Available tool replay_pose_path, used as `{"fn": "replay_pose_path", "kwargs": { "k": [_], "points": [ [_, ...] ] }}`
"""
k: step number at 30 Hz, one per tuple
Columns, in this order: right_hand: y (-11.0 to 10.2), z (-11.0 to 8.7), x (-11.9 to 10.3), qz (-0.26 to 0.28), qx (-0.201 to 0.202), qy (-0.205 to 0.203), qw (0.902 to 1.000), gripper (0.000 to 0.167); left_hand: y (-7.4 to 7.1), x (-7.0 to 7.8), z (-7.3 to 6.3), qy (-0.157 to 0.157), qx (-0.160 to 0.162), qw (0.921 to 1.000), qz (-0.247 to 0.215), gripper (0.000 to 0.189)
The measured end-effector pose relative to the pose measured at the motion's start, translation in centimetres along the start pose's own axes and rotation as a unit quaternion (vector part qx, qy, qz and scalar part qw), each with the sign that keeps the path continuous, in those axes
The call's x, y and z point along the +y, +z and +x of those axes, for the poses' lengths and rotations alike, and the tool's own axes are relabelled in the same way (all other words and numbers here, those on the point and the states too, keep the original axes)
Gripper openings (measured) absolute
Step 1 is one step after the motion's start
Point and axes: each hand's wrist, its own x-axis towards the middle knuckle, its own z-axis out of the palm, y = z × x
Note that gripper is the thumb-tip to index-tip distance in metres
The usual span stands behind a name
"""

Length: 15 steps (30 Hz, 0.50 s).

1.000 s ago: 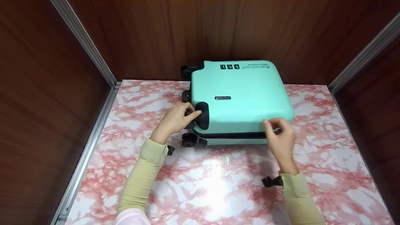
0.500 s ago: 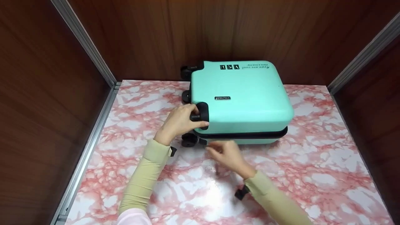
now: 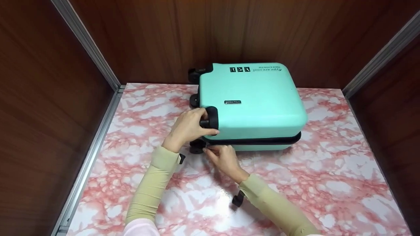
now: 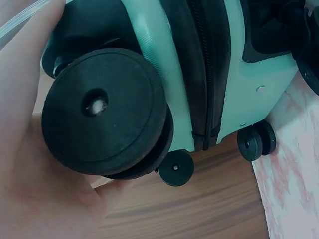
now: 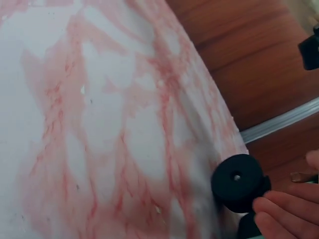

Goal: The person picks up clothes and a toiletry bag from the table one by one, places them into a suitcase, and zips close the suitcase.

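A mint-green hard-shell suitcase (image 3: 252, 91) lies flat, its black wheels facing left. My left hand (image 3: 187, 129) grips the upper near corner wheel (image 4: 104, 112), thumb on the black corner guard (image 3: 213, 114). A black zipper band (image 4: 207, 74) runs around the suitcase side. Low at the same corner, my right hand (image 3: 224, 160) pinches at the zipper band's end, beside the lower wheel (image 3: 197, 146). Between its fingertips there seems to be a small zipper pull, mostly hidden. In the right wrist view, its fingers (image 5: 286, 214) are beside a wheel (image 5: 238, 179).
The suitcase rests on a red-and-white marbled tabletop (image 3: 328, 183). Dark wooden panels (image 3: 131, 36) stand behind and at both sides, with metal rails (image 3: 88, 42) at the corners. A black wrist mount (image 3: 238, 199) hangs below the right sleeve.
My right hand has moved left along the suitcase's near side to the wheel corner. The left thumb has shifted down the corner guard. The suitcase has hardly moved.
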Motion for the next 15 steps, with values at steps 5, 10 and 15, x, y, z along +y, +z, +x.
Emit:
{"fn": "replay_pose_path", "kwargs": {
  "k": [5, 10, 15],
  "points": [
    [0.52, 0.1, -0.19, -0.034, 0.041, -0.013, 0.9985, 0.031, 0.3, -0.02, 0.07, 0.011, 0.014, 0.9994, 0.029, 0.072],
    [0.64, 0.19, -0.64, -0.046, 0.052, -0.04, 0.9968, 0.017, 0.54, 0.03, 0.16, 0.014, 0.025, 0.9981, 0.055, 0.076],
    [0.74, 0.17, -0.62, -0.07, 0.053, -0.044, 0.9952, 0.014, 0.7, -0.12, 0.21, 0.028, 0.035, 0.9971, 0.061, 0.077]
  ]
}}
